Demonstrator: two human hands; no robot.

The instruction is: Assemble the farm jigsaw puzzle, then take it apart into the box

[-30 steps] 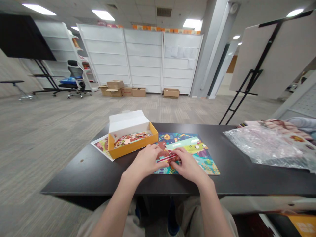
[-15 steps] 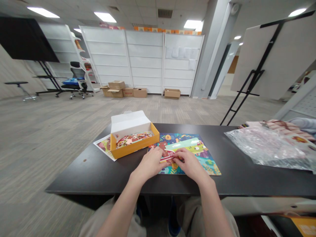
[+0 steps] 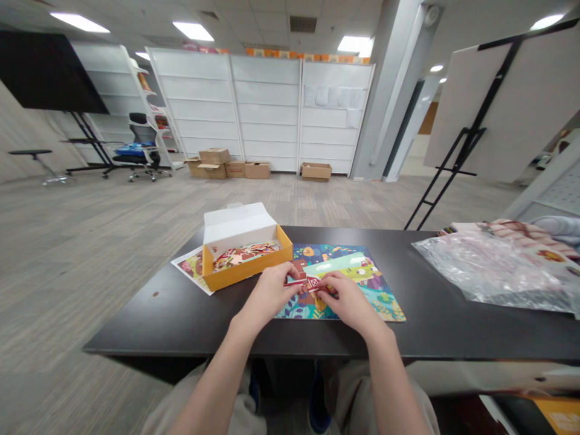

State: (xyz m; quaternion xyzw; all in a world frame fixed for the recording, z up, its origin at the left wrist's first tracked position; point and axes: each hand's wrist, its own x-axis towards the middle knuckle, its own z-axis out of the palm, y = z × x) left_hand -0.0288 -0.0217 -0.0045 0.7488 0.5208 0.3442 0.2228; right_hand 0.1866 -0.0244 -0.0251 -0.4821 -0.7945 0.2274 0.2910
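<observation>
My left hand [image 3: 270, 289] pinches a small red-and-white puzzle piece [image 3: 294, 283] between thumb and fingers. Close by on the right, my right hand [image 3: 343, 297] grips a red barn puzzle piece [image 3: 313, 282] by its right side. Both pieces are above a colourful illustrated board [image 3: 389, 305] with a dark blue and teal scene. A partly joined picture strip [image 3: 347, 264] with green fields and pale sky lies on that board, just beyond my fingers. Whether the barn piece touches the strip, I cannot tell.
A yellow box [image 3: 247, 270] with its white lid raised holds many loose pieces, left of the board. Under it lies a printed sheet [image 3: 193, 269]. Clear plastic packaging [image 3: 489, 272] and folded cloth cover the right of the black table [image 3: 181, 326].
My left hand has shifted slightly left and up, taking the red-and-white piece away from the barn piece. The right hand stays almost in place.
</observation>
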